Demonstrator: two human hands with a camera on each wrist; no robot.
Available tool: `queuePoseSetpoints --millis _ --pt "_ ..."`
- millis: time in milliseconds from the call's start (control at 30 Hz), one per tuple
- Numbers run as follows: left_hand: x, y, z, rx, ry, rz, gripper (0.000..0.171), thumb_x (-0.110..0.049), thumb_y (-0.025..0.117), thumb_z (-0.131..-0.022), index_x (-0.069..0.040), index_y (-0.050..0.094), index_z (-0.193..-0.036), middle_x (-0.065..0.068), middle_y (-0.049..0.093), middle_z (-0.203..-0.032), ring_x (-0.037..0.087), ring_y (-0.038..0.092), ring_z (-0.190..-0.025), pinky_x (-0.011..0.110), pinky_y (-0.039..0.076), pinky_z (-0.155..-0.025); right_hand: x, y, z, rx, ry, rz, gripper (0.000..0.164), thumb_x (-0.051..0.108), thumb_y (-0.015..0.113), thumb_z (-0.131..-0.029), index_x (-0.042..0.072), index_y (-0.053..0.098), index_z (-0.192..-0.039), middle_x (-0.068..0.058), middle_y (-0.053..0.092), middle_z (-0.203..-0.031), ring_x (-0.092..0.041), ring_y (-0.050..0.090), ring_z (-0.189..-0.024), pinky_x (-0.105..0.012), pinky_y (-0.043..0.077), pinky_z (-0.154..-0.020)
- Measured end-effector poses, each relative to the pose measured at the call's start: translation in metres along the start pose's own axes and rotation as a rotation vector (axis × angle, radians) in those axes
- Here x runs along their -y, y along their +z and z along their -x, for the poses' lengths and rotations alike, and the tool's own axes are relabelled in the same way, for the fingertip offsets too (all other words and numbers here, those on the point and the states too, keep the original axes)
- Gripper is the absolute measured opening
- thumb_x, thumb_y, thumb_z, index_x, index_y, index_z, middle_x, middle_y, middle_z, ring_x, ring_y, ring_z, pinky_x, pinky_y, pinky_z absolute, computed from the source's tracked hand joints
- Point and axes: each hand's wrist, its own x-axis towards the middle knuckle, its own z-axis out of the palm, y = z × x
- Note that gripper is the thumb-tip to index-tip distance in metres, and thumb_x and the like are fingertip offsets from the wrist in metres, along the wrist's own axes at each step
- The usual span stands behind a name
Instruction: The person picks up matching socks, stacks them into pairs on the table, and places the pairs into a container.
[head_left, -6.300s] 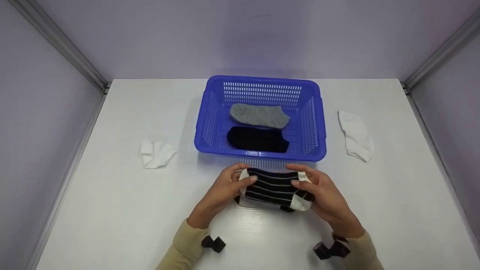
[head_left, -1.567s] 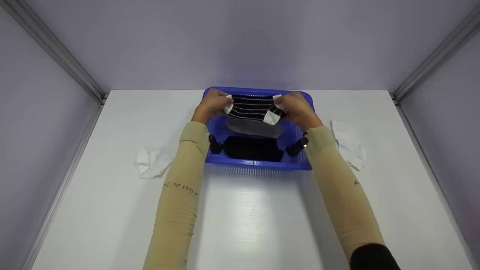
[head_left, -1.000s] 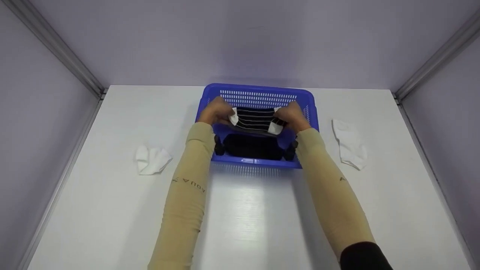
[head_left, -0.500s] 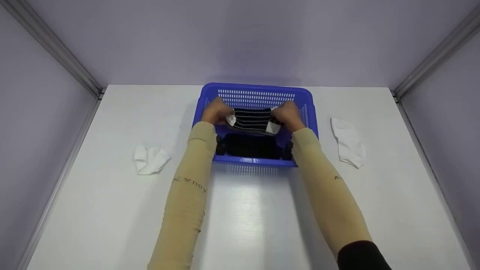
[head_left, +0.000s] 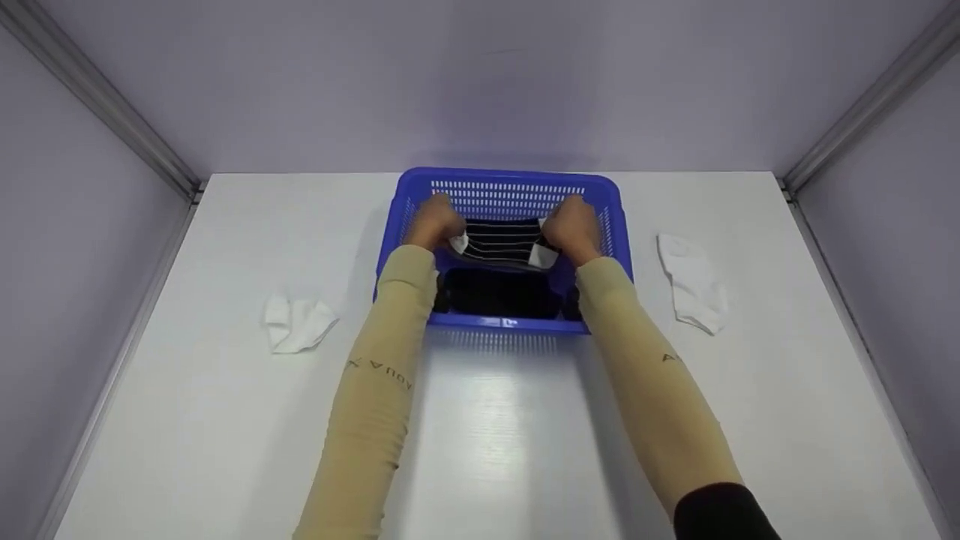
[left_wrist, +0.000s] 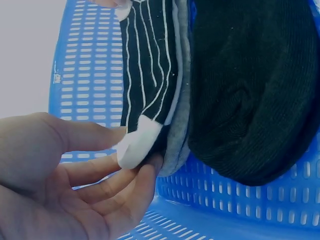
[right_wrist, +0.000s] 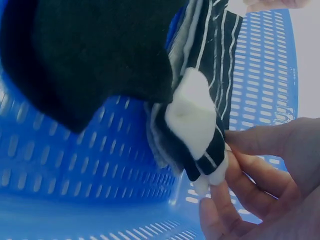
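Note:
A black sock with thin white stripes and white toe and heel (head_left: 500,238) is stretched between both hands inside the blue basket (head_left: 504,323). My left hand (head_left: 435,222) pinches its white toe, thumb on one side and fingers on the other. At the cuff end, my right hand (right_wrist: 265,175) pinches the white edge between thumb and fingers. Grey socks (left_wrist: 178,132) lie right against the striped one, mostly covered by it in the head view. Nearer the basket's front lie black socks (head_left: 501,292), laid flat; neither hand holds them.
A crumpled white sock (head_left: 298,324) lies on the white table (head_left: 495,435) left of the basket. Another white sock (head_left: 691,283) lies stretched out to its right. Pale walls (head_left: 495,90) stand behind and at both sides.
Both hands have carried the striped sock from in front of the basket up over it, then lowered it in at the back over the grey socks. During the last half second they barely move.

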Motion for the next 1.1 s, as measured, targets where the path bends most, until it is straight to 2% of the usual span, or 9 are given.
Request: queuePoseSetpoints --millis 100,200,367,467,533,600,700,900,1100 --pt "0.000 -0.001 0.001 0.022 0.003 -0.022 0.059 0.002 0.050 -0.098 0.004 0.038 -0.156 0.022 0.051 -0.152 0.029 0.062 -0.104 0.043 0.060 -0.097 0.003 0.001 -0.001 0.035 0.007 0.025 0.033 0.003 0.054 -0.083 0.018 0.036 -0.061 0.006 0.032 -0.058 -0.012 0.034 -0.052 -0.028 0.030 -0.048" --pt "-0.003 -0.008 0.005 -0.004 0.043 -0.089 0.050 -0.003 0.051 -0.097 0.006 0.048 -0.146 0.018 0.057 -0.138 0.025 0.058 -0.100 0.035 0.056 -0.084 0.009 -0.005 0.000 0.050 -0.004 0.012 0.034 0.005 0.057 -0.083 0.018 0.036 -0.060 0.006 0.033 -0.058 -0.012 0.035 -0.052 -0.027 0.030 -0.047" --pt "-0.007 -0.033 0.018 -0.098 0.128 -0.215 0.008 -0.011 0.054 -0.093 -0.003 0.056 -0.095 0.006 0.052 -0.091 0.016 0.044 -0.070 0.026 0.037 -0.058 0.028 -0.023 0.010 0.034 -0.075 -0.053 0.037 0.010 0.062 -0.088 0.016 0.043 -0.056 0.008 0.034 -0.055 -0.009 0.029 -0.050 -0.027 0.026 -0.048" --pt "-0.002 -0.050 0.031 -0.145 0.179 -0.227 0.022 -0.020 0.057 -0.097 -0.010 0.048 -0.079 0.001 0.044 -0.077 0.013 0.039 -0.061 0.028 0.034 -0.056 0.042 -0.034 0.024 0.037 -0.133 -0.110 0.029 0.018 0.067 -0.095 0.012 0.063 -0.067 0.005 0.051 -0.065 -0.012 0.041 -0.058 -0.029 0.036 -0.056" --pt "0.007 -0.060 0.043 -0.172 0.214 -0.211 0.027 -0.026 0.059 -0.101 -0.004 0.062 -0.085 0.007 0.061 -0.083 0.019 0.057 -0.071 0.032 0.049 -0.066 0.052 -0.039 0.036 0.048 -0.174 -0.147 0.021 0.023 0.069 -0.099 0.009 0.073 -0.084 0.001 0.065 -0.080 -0.015 0.052 -0.070 -0.032 0.045 -0.067" --pt "0.018 -0.069 0.055 -0.181 0.238 -0.193 0.035 -0.030 0.058 -0.104 0.002 0.071 -0.109 0.017 0.072 -0.108 0.029 0.068 -0.097 0.042 0.056 -0.088 0.063 -0.042 0.049 0.058 -0.224 -0.184 0.020 0.025 0.068 -0.100 0.007 0.076 -0.097 -0.006 0.071 -0.094 -0.019 0.058 -0.081 -0.036 0.050 -0.075" --pt "0.037 -0.078 0.072 -0.181 0.238 -0.152 0.052 -0.033 0.055 -0.106 0.005 0.059 -0.143 0.026 0.060 -0.147 0.042 0.058 -0.137 0.057 0.047 -0.114 0.078 -0.045 0.068 0.080 -0.298 -0.237 0.022 0.026 0.068 -0.101 0.006 0.077 -0.105 -0.011 0.075 -0.105 -0.022 0.064 -0.092 -0.040 0.054 -0.086" --pt "0.072 -0.085 0.095 -0.214 0.243 -0.087 0.052 -0.036 0.054 -0.107 0.001 0.057 -0.145 0.027 0.060 -0.146 0.043 0.059 -0.134 0.061 0.049 -0.110 0.102 -0.040 0.103 0.122 -0.427 -0.316 0.019 0.027 0.070 -0.101 0.011 0.078 -0.105 -0.005 0.076 -0.105 -0.019 0.066 -0.096 -0.037 0.055 -0.091" --pt "0.117 -0.091 0.108 -0.241 0.230 -0.031 0.054 -0.039 0.051 -0.109 -0.001 0.057 -0.146 0.027 0.060 -0.144 0.042 0.063 -0.128 0.059 0.050 -0.106 0.119 -0.013 0.134 0.201 -0.570 -0.404 0.017 0.025 0.069 -0.102 0.011 0.077 -0.108 -0.003 0.077 -0.104 -0.016 0.069 -0.094 -0.032 0.058 -0.087"
